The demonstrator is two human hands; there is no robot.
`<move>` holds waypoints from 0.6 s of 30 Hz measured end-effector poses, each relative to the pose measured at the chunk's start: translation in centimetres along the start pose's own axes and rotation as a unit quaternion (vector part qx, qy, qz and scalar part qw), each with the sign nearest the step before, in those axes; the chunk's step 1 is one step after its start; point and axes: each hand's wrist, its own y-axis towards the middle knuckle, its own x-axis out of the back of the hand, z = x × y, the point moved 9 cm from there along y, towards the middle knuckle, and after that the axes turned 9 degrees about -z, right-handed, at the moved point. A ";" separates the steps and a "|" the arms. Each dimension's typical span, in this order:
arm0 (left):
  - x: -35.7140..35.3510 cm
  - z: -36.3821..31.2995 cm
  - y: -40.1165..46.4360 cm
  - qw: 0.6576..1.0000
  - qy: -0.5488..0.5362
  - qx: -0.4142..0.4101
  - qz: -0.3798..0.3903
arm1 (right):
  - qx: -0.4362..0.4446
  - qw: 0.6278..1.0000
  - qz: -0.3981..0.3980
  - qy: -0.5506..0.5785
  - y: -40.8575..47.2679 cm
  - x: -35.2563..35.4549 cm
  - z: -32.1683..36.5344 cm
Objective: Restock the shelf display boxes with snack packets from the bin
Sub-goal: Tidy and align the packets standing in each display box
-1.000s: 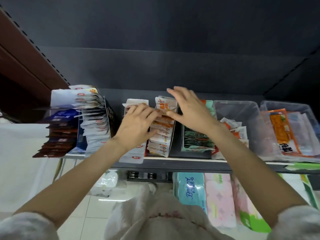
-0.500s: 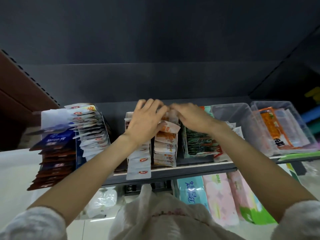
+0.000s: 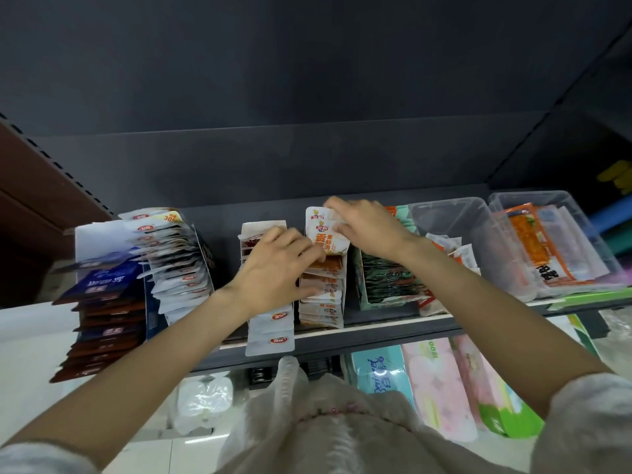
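Two narrow display boxes stand side by side on the dark shelf (image 3: pixel 376 331). The left one holds white packets (image 3: pixel 272 331), the right one orange-and-white snack packets (image 3: pixel 323 302). My left hand (image 3: pixel 277 271) lies across both boxes, its fingers pressing on the orange packets in the row. My right hand (image 3: pixel 367 227) pinches the top of a white-and-orange packet (image 3: pixel 325 236) standing at the back of the right box.
Further left stand display boxes of white packets (image 3: pixel 178 265) and dark blue and brown packets (image 3: pixel 102 309). To the right are a box of green-black packets (image 3: pixel 390 282) and two clear plastic bins (image 3: pixel 478 241), one holding orange packs (image 3: pixel 537 248). Tissue packs (image 3: pixel 437 384) lie below the shelf.
My left hand has slid down from the back of the boxes onto the orange packet row. My right hand now holds a packet upright at the back of that box.
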 end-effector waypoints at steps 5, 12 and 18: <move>-1.0 -0.4 0.0 0.999 0.016 -0.022 0.020 | 0.018 1.000 0.000 -0.008 0.0 -0.3 -0.1; -2.5 -1.0 1.3 0.996 0.062 -0.016 0.058 | 0.030 0.999 0.016 -0.007 -0.3 -0.4 0.1; 0.9 1.9 3.3 0.993 0.002 0.094 -0.066 | 0.023 0.996 0.081 0.026 -1.8 -1.1 0.5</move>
